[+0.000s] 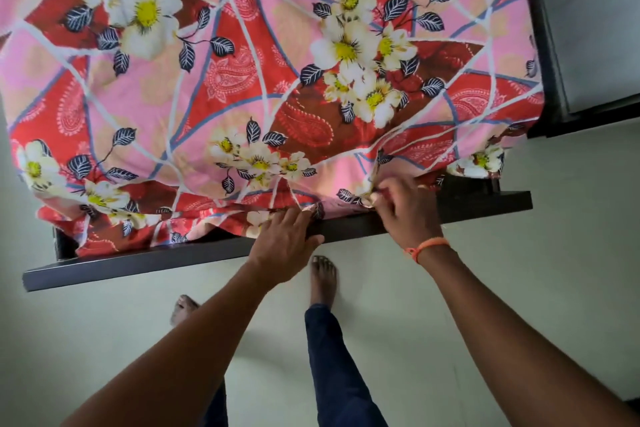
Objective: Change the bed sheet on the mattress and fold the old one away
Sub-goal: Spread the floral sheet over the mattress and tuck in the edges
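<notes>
A big pink and red cotton bed sheet with white flowers [242, 80] is lying spread over the bed, its edge hanging down over the dark wooden bed frame [194, 258]. The right hand [405, 211] is pinching a bunch of the sheet's edge. The left hand [285, 246] is lying flat with straight fingers on the sheet's edge and the frame. Bare feet are standing on the pale floor [519, 288].
</notes>
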